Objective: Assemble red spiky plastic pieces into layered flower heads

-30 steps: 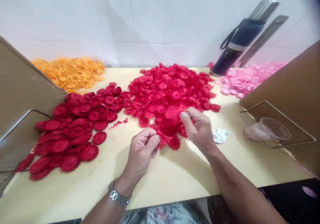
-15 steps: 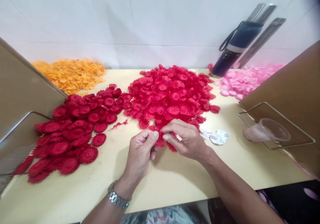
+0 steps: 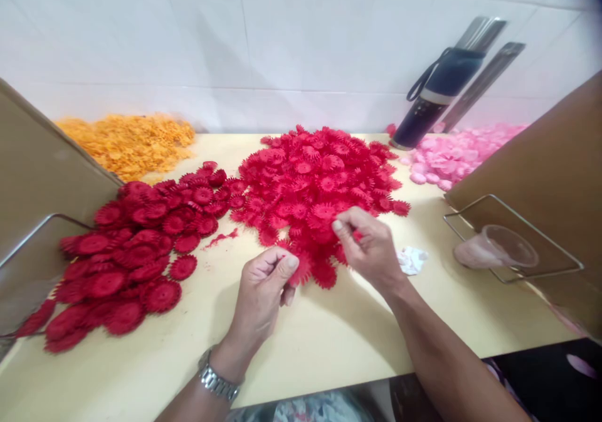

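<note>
My left hand (image 3: 266, 284) is closed, its thumb and fingers pinching the edge of a red fringed flower piece (image 3: 301, 273). To the right, my right hand (image 3: 371, 243) is pinched shut in front of the large heap of red fringed flower pieces (image 3: 320, 171). Whatever lies between its fingertips, if anything, blends into the red behind. Below the heap, more red pieces (image 3: 324, 274) lie between the two hands. On the left side is a second pile of darker red, round fringed flower pieces (image 3: 141, 253).
Yellow petals (image 3: 136, 143) and pink petals (image 3: 463, 152) lie at the back. A dark blue flask (image 3: 437, 96) leans by the wall. Cardboard sides (image 3: 540, 184) flank the table. A clear plastic cup (image 3: 493, 246) sits in a wire holder (image 3: 567, 262), near crumpled white paper (image 3: 412, 260).
My right hand has moved away from my left hand, to the right and slightly up. My left hand stays nearly in place with the red flower piece. The view has shifted slightly.
</note>
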Demonstrator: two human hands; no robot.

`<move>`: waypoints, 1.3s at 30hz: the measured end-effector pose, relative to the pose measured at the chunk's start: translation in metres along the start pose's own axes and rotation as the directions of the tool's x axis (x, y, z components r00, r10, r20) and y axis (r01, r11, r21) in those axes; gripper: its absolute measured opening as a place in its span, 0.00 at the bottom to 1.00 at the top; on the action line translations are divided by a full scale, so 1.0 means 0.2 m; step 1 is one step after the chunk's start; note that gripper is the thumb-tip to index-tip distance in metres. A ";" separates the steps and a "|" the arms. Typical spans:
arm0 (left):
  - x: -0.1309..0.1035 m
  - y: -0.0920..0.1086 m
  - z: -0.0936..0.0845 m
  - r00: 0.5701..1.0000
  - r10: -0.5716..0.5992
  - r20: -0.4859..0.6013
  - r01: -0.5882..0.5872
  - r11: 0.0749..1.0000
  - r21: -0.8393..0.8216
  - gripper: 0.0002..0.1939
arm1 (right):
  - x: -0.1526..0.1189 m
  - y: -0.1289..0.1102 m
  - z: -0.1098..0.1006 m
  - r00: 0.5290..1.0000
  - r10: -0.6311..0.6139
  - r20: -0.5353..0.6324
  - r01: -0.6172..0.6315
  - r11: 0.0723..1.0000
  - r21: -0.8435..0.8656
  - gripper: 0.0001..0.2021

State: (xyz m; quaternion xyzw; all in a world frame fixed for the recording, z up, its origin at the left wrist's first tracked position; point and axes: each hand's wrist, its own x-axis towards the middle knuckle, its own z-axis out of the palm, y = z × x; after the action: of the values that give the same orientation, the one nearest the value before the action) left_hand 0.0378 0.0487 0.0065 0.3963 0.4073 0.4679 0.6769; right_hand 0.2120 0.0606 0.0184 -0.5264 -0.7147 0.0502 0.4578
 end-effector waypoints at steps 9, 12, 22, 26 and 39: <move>0.01 0.00 0.01 0.999 0.037 -0.036 -0.038 0.998 -0.044 0.07 | 0.01 -0.03 -0.01 0.999 -0.039 -0.009 0.039 0.999 -0.022 0.07; 0.01 0.00 0.01 0.999 0.041 -0.033 -0.041 0.999 -0.015 0.09 | -0.02 -0.14 0.04 0.962 -0.004 0.274 -0.053 0.978 0.200 0.06; 0.01 0.01 0.00 0.998 0.045 -0.046 -0.045 0.999 -0.012 0.08 | 0.01 0.05 -0.02 0.996 0.062 -0.064 -0.081 0.931 -0.357 0.10; 0.00 0.00 0.01 0.996 0.069 -0.057 -0.067 0.997 0.037 0.09 | 0.01 0.09 -0.03 0.988 -0.051 -0.143 -0.036 0.837 -0.546 0.12; -0.23 0.29 -0.40 0.837 0.526 0.151 -0.103 -0.119 0.988 0.10 | -0.05 0.10 0.06 0.924 -0.342 0.169 0.381 0.814 -0.437 0.06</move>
State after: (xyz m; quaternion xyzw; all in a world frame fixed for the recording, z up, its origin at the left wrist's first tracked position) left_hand -0.0655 0.0325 0.0399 0.7640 0.5992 0.2385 -0.0173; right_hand 0.2177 0.0673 -0.0064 -0.4720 -0.8111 -0.1877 0.2902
